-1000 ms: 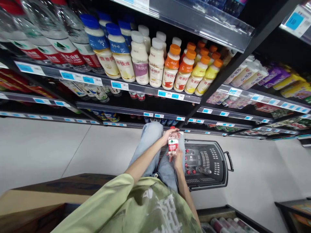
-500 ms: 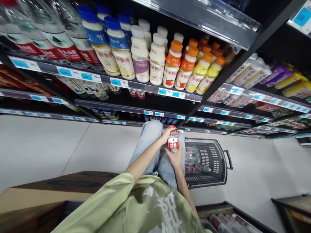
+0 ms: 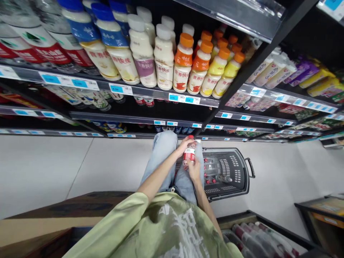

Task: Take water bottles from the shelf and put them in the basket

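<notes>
over the lap (image 3: 182,181), the bottle (image 3: 190,151) is clasped low by the right hand (image 3: 194,170), near its red cap (image 3: 190,137) by the left hand (image 3: 185,144) — the basket (image 3: 243,172) placed rightward, nearer the right hand, the bottle's long axis aimed at the shelves (image 3: 150,92).

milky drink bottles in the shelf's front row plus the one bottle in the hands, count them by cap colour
Blue-capped bottles: 2
White-capped bottles: 2
Orange-capped bottles: 4
Red-capped bottle, held by the left hand and right hand: 1
Total: 9
</notes>
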The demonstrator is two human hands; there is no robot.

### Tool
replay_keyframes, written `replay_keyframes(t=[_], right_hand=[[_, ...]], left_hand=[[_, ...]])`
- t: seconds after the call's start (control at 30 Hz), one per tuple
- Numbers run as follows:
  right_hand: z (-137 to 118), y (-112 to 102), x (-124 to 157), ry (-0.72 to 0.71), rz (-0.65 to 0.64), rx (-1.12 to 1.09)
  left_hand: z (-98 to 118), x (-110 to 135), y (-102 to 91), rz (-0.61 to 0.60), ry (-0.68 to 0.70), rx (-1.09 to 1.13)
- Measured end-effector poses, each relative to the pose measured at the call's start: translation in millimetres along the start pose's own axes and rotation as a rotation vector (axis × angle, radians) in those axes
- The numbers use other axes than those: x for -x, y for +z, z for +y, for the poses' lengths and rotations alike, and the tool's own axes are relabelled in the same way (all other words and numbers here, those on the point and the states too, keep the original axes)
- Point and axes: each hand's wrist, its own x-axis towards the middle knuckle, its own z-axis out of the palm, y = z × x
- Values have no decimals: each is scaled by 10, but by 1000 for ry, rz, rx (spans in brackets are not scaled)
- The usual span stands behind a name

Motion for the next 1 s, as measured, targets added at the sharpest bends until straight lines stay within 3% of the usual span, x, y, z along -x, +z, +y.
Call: replay_keyframes(t=[0.2, 0.4, 0.7, 0.77, 0.9, 1.0], right_hand=[[27, 3, 10, 187, -105, -65], [24, 16, 37, 189, -4, -47], [-43, 63, 45, 193, 112, 10], [-70, 36, 29, 226, 170, 41], [-105, -12, -47, 246, 433, 94], [-97, -36, -95, 222, 469, 109]], left_hand=[[50, 31, -62, -174, -68, -85], [19, 35, -105, -324, -210, -219], [1, 15, -130, -332, -311, -398], [-13, 21, -152, -371, -299, -474], [-57, 25, -187, -528, -234, -795], [-63, 28, -207, -601, -171, -951]])
